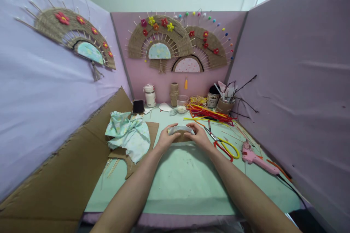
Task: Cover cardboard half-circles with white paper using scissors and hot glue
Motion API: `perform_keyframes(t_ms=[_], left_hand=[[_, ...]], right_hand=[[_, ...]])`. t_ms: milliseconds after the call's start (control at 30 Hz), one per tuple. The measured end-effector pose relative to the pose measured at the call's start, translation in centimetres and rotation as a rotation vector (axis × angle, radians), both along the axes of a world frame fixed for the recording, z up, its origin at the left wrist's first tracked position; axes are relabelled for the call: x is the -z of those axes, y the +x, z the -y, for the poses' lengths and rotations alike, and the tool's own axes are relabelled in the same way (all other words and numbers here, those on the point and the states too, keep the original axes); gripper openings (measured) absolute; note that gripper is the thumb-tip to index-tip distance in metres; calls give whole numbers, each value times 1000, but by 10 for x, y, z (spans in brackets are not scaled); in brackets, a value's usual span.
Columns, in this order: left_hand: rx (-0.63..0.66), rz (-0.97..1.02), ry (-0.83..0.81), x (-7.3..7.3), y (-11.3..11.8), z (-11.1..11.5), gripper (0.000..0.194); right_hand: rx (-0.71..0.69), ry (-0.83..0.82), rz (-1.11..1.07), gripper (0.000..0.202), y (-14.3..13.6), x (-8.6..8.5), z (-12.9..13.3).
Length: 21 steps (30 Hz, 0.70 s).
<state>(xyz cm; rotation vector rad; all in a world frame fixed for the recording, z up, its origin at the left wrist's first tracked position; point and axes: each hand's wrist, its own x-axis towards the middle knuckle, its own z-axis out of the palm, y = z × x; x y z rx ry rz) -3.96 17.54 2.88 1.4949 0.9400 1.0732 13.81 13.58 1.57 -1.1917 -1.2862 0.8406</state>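
Note:
Near the middle of the table, my left hand [166, 137] and my right hand [199, 135] grip a small cardboard piece [181, 137] from its two sides. Pale fabric wraps over the curved top edge of this piece, with brown cardboard showing below. Both thumbs press on the near face, while the other fingers curl behind it and are partly hidden. To the left of my left hand lies a crumpled light-green patterned cloth [128, 133] on cut cardboard [153, 131]. Scissors with yellow and red handles [228, 147] rest to the right of my right hand.
A pink glue gun [258, 160] with a cord lies at the right. Red and yellow craft stems [210, 114], a clear cup [182, 103], a twine spool [174, 94] and a white bottle [150, 95] stand or lie behind. A cardboard sheet [65, 164] borders the left; decorated fans [160, 36] hang on the panels.

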Motion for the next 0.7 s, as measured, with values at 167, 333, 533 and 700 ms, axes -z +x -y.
perform_keyframes(t_ms=[167, 333, 533, 700], left_hand=[[-5, -21, 36, -3, 0, 3, 53], [-7, -10, 60, -5, -2, 1, 43], [-35, -10, 1, -4, -1, 1, 56], [-9, -26, -64, -4, 1, 3, 49]], right_hand=[[26, 26, 21, 40, 1, -1, 1], [-8, 7, 9, 42, -2, 0, 2], [3, 5, -11, 37, -1, 3, -2], [30, -9, -13, 44, 2, 4, -3]])
